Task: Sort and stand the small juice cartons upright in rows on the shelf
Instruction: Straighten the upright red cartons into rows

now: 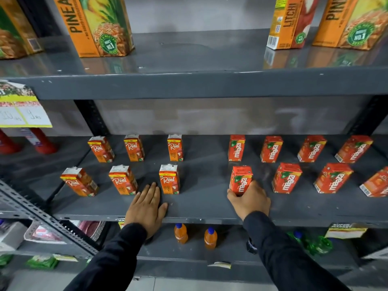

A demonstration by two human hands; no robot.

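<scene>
Small orange Real cartons stand upright in two rows on the left half of the grey shelf (199, 206); the front-row one nearest the middle (169, 179) is just right of my left hand (147, 204), which lies flat on the shelf with straight fingers. On the right half, red Maaza cartons stand in two rows. My right hand (251, 199) grips the front-left Maaza carton (240, 179), thumb on its left side, fingers round its right. The carton stands upright on the shelf.
Large pineapple (98, 26) and litchi (289, 22) juice cartons stand on the shelf above. Two orange drink bottles (180, 233) and green bottles (315, 244) are on the shelf below. A slanted metal rack bar (42, 215) crosses the lower left. A paper price label (23, 110) hangs at left.
</scene>
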